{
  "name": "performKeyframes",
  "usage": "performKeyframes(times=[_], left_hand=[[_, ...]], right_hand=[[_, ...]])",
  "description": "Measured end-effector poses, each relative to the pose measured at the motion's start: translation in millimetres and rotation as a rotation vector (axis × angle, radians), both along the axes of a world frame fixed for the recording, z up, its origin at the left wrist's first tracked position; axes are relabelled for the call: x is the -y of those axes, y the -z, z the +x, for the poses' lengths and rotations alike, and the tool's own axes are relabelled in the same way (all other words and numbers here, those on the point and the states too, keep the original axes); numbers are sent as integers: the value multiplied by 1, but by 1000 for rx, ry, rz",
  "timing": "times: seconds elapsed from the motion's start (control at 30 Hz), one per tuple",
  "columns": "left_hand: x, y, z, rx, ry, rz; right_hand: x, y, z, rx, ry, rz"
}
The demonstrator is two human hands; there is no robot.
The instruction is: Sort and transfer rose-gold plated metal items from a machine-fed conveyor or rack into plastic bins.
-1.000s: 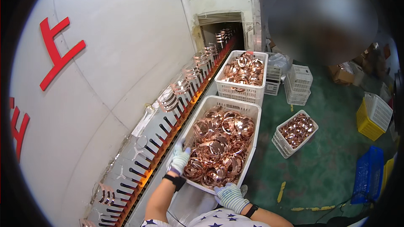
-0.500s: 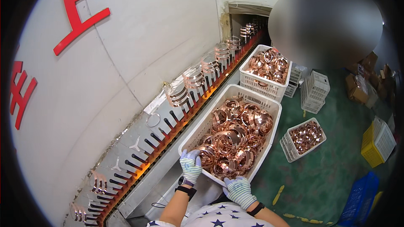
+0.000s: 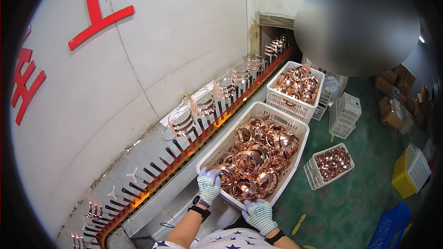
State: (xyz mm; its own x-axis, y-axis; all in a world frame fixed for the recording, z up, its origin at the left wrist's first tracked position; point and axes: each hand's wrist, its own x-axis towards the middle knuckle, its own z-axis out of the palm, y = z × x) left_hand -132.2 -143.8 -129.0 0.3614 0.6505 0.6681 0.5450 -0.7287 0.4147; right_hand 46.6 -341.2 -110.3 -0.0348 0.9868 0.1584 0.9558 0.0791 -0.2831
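Note:
A white plastic crate [image 3: 295, 127] full of shiny copper rings [image 3: 258, 157] lies in front of me beside a conveyor rack. My left hand [image 3: 208, 185], in a striped knit glove with a dark watch at the wrist, reaches over the crate's near left corner and touches the rings there. At the crate's near rim my right hand [image 3: 260, 214], gloved the same way, rests with its fingers curled over the edge. Whether either hand has a ring in its grasp cannot be told.
A conveyor rack of dark pegs [image 3: 175, 150] runs along a white wall with red characters, some pegs carrying copper rings [image 3: 203, 103]. A second full crate [image 3: 295, 85] stands farther along. On the green floor are a small crate of rings [image 3: 330, 163], stacked crates [image 3: 346, 115], yellow [image 3: 410, 170] and blue [image 3: 390, 228] crates.
The view has swung left and nearer the crate. My left hand has moved from the crate's left rim onto the rings; my right hand stays at the near rim.

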Motion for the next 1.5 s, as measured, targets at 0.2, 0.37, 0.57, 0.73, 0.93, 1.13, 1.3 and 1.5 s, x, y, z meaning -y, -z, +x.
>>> performKeyframes(times=[0.2, 0.37, 0.57, 0.73, 0.93, 1.13, 1.3, 1.5], left_hand=[[-3, 7, -1, -15, 19, 1], [-3, 14, -5, -15, 2, 1], [3, 4, 1, -37, 1, -55], [-32, 1, -14, 480, -28, -413], [-150, -78, -90, 1470, 192, -1135], [-192, -96, -124, 1271, -36, -1320], [-193, -91, -180, 931, -230, -857], [-99, -223, -84, 737, 156, -438]], right_hand=[[0, 2, 0, 2, 7, -10], [1, 1, -1, 24, -3, 25], [5, 12, 2, 29, -22, 45], [2, 6, 0, 45, -31, 31], [9, 15, 3, 38, -25, 158], [11, -4, 11, 36, 22, 37], [7, -6, 7, 2, -32, 17], [4, -12, 9, 14, -39, 9]])
